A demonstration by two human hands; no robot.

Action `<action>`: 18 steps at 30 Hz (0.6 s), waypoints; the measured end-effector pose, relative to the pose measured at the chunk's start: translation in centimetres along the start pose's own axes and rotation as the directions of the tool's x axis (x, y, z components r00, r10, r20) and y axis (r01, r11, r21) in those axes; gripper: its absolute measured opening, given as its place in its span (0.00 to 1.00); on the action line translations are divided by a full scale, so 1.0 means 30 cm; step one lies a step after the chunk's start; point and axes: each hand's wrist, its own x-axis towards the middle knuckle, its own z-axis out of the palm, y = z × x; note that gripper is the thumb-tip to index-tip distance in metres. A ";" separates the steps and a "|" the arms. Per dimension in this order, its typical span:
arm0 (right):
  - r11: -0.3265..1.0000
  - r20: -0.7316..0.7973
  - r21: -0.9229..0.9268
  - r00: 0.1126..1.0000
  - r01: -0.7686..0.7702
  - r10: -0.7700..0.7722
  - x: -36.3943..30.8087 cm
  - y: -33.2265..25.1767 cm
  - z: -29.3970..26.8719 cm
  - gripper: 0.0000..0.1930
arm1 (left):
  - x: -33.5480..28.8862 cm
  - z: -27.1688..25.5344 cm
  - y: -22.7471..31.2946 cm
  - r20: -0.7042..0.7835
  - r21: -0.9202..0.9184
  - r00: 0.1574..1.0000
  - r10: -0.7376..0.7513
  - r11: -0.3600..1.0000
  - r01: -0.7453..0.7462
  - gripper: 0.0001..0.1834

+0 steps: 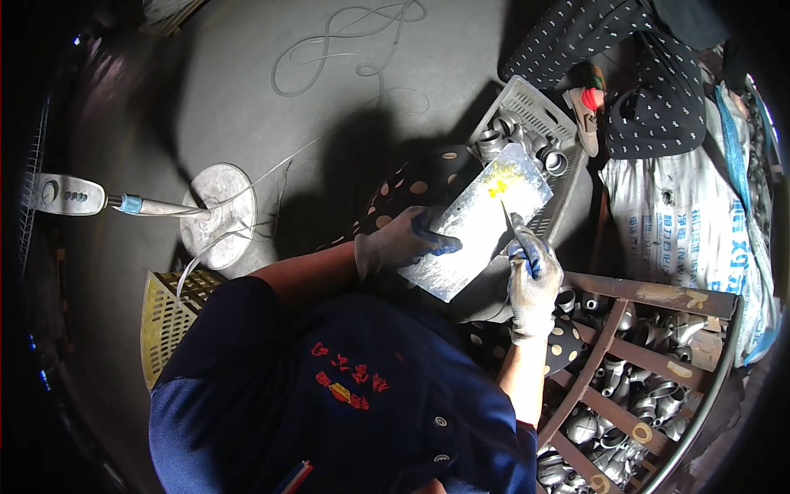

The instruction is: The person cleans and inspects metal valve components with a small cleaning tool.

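Board: flat, pale, rectangular, strongly lit; set aslant at the centre of the frame [476, 232]. Yellow material [499, 183] is spread over its upper end, densest in one bright patch.

Left hand [403, 241]: gloved; closed on the board's left edge, thumb laid over the top face; underside fingers not shown.

Right hand [532, 276]: gloved; closed around a slim pointed tool [506, 214], its tip directed at the yellow patch. Whether the tip touches cannot be told.

Handling, as judged: the board is best kept level and firmly pinched, since its upper end is far from the left-hand grip and may dip under pressure. The tool is best held at a low angle and worked with light strokes, the left thumb being kept clear of its path.

Adjacent: grey crate [562, 125] with metal fittings [553, 160], beyond the board, upper right of centre; brown metal rack [605, 346], lower right.
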 end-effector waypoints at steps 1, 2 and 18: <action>1.000 0.000 0.000 1.000 -0.001 0.001 0.003 -0.005 -0.005 0.11 | 0.001 0.001 0.001 -0.014 0.025 1.000 0.000 1.000 0.000 0.22; 1.000 0.023 0.014 1.000 -0.011 0.011 0.007 -0.010 -0.010 0.11 | 0.000 0.002 0.006 -0.013 0.025 1.000 0.000 1.000 0.001 0.22; 0.997 -0.110 0.070 0.994 0.022 -0.014 -0.050 0.034 -0.031 0.11 | -0.018 0.014 0.057 -0.024 -0.033 0.999 -0.043 0.999 0.042 0.20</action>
